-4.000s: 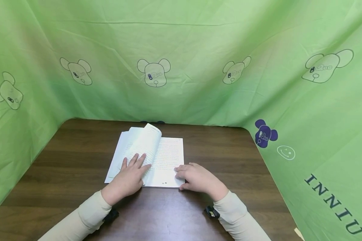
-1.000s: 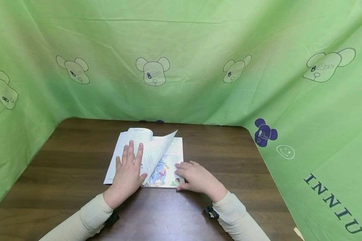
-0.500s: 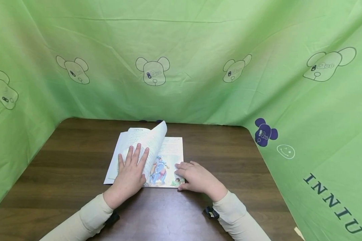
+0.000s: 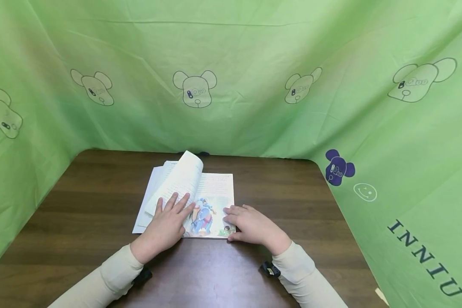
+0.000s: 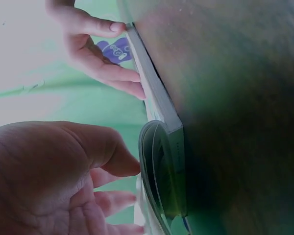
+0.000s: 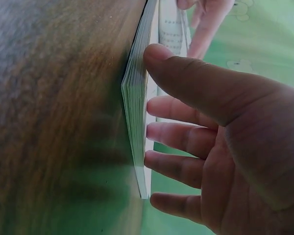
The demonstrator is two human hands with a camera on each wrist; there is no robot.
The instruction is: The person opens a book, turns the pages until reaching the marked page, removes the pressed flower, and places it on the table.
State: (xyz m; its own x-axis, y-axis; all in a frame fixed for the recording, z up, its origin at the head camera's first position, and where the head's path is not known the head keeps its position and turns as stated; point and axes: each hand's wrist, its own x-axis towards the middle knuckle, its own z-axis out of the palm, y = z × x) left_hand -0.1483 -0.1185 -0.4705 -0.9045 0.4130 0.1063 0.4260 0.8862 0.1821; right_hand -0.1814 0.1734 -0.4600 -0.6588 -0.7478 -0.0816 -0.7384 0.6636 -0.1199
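Note:
An open paperback book (image 4: 216,188) lies on the wooden table, its right page showing text above a coloured picture of a blue elephant (image 4: 203,218). My left hand (image 4: 164,229) rests with spread fingers on the left pages, near the spine. A loose page (image 4: 184,173) arches up beyond those fingers and leans left. In the left wrist view the curved pages (image 5: 154,161) bulge beside my left thumb. My right hand (image 4: 256,229) touches the right page with extended fingertips, its thumb at the lower right corner. The right wrist view shows the thumb against the page block (image 6: 136,93).
The brown wooden table (image 4: 292,192) extends around the book. A green curtain (image 4: 246,119) printed with bear heads encloses its back and sides. Black straps (image 4: 270,269) sit at both wrists, below light sleeves (image 4: 298,267).
A page has swung from right to left, uncovering the elephant picture where only text showed. My left hand has shifted slightly, its fingers now angled right over the pages. My right hand stays put.

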